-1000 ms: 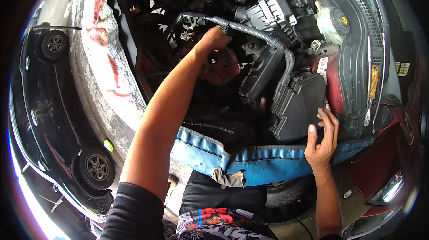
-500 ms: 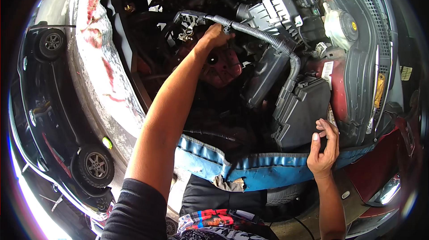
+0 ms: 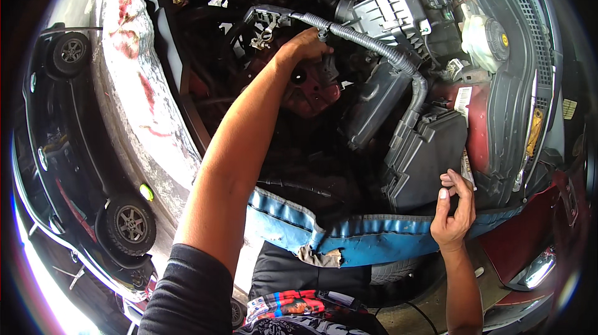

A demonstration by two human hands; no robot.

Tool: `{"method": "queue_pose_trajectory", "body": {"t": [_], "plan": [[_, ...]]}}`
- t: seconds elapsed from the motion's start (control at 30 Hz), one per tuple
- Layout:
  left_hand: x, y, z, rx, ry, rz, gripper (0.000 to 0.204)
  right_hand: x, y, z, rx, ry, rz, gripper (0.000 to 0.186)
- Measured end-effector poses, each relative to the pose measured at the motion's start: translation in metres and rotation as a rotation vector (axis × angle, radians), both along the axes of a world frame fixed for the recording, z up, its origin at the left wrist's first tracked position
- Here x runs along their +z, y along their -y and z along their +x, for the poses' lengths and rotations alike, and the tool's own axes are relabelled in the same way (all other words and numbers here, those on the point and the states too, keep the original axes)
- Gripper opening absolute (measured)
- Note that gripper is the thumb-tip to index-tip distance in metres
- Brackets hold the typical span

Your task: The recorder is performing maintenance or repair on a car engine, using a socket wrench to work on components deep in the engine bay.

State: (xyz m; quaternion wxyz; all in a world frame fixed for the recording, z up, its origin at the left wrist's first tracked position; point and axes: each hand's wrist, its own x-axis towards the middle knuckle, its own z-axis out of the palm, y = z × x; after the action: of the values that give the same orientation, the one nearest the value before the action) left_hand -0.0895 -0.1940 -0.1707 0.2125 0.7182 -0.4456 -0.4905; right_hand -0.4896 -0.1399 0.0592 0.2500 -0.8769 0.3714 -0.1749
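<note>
My left arm stretches deep into the engine bay. At its end my left hand (image 3: 306,46) is closed beneath a grey corrugated cable conduit (image 3: 367,46), close to a red metal part (image 3: 316,95). Its fingertips lie in shadow, and what they grip cannot be made out. A loose cable clamp (image 3: 264,37) hangs just left of that hand. My right hand (image 3: 453,215) rests at the near right, beside the corner of a black lidded box (image 3: 427,157). Its fingers are loosely bent with the thumb apart, holding nothing. Beyond its fingertips lies a thin, pale yellowish strip (image 3: 467,170).
A blue cover (image 3: 374,235) drapes over the near fender edge. Farther back are a grey air-filter housing (image 3: 389,17) and a whitish fluid reservoir (image 3: 486,42). A yellow-handled tool (image 3: 534,130) lies at the right edge. A dark vehicle (image 3: 81,160) stands at left.
The view has shifted slightly, so the engine parts sit a little farther right. My left hand has turned a little at the same spot; a dark piece shows below its fingers. My right hand keeps its pose.
</note>
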Motion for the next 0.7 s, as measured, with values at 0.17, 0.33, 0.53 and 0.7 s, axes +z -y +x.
{"method": "queue_pose_trajectory", "body": {"t": [0.17,0.33,0.53,0.7], "plan": [[0.025,0.000,-0.012,0.041,0.009,0.126,0.032,-0.002,-0.001,-0.003,-0.014,-0.012,0.017,0.031],[0.017,0.007,-0.004,-0.128,0.060,0.240,0.038,-0.002,-0.003,0.001,-0.010,0.002,0.035,0.031],[0.000,0.004,0.004,-0.529,0.423,-0.126,0.056,-0.003,-0.007,0.004,-0.039,0.015,0.032,0.031],[0.016,0.008,-0.022,-0.231,0.218,-0.079,0.041,-0.004,-0.009,-0.002,-0.060,-0.038,0.021,0.031]]}}
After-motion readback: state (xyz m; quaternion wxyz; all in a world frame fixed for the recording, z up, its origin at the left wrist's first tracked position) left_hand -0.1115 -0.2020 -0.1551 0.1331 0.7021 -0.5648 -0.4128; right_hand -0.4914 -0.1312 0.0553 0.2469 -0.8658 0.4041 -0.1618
